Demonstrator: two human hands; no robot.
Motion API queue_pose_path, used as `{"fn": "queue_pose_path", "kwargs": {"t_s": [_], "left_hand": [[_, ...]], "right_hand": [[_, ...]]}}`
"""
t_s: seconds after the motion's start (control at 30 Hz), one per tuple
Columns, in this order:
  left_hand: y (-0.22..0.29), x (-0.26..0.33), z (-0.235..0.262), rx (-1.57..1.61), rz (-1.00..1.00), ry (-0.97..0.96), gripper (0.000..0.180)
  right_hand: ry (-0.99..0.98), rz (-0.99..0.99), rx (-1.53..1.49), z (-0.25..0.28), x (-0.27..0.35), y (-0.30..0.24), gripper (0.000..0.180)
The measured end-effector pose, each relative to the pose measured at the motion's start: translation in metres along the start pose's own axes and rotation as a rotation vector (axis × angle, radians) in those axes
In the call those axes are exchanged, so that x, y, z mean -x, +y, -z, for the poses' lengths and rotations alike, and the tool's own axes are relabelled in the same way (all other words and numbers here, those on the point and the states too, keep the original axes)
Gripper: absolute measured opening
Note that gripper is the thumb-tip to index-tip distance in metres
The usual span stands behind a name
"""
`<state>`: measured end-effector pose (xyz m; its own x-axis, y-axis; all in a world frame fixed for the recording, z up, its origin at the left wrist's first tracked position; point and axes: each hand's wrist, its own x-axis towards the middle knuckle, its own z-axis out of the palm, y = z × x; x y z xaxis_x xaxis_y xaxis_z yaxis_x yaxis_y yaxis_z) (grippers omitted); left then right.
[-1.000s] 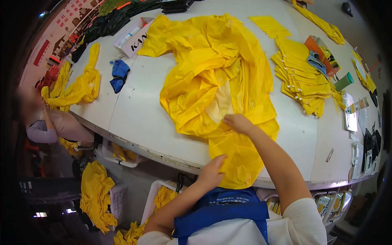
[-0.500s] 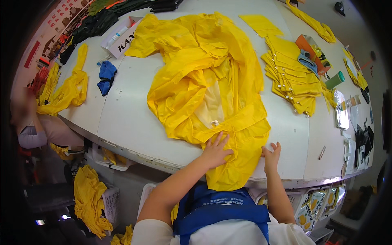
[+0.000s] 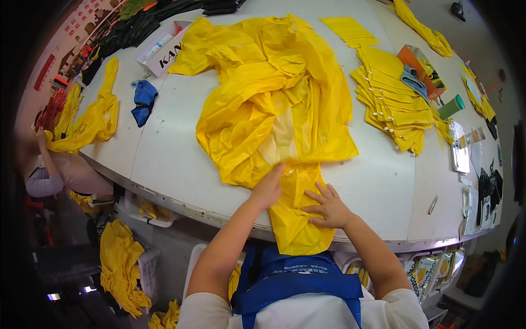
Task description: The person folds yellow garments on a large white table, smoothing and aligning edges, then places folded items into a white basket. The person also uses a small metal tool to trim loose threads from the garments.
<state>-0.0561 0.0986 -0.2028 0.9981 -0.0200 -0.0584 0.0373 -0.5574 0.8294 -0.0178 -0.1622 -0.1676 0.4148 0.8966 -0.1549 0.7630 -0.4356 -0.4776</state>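
A yellow garment is lying centrally on the white table. The left hand is touching its near part, grip unclear; the right hand is resting there, fingers spread.

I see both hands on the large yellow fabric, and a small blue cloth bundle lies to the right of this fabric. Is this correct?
Not quite: the head view shows the blue cloth bundle left of the yellow fabric. The left hand and right hand are indeed on that fabric.
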Motion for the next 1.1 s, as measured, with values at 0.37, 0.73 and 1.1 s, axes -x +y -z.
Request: {"fn": "queue_pose_path", "kwargs": {"t_s": [0.37, 0.73, 1.1], "left_hand": [[0.026, 0.05, -0.022, -0.526, -0.254, -0.23, 0.057], [-0.015, 0.069, -0.03, -0.935, -0.401, -0.162, 0.059], [0.073, 0.1, -0.025, -0.456, -0.23, 0.333, 0.038]], "right_hand": [[-0.08, -0.019, -0.415, -0.005, -0.003, 0.021, 0.053], [0.135, -0.351, -0.31, -0.008, -0.026, 0.013, 0.029], [0.179, -0.69, -0.058, -0.01, -0.06, -0.007, 0.043]]}}
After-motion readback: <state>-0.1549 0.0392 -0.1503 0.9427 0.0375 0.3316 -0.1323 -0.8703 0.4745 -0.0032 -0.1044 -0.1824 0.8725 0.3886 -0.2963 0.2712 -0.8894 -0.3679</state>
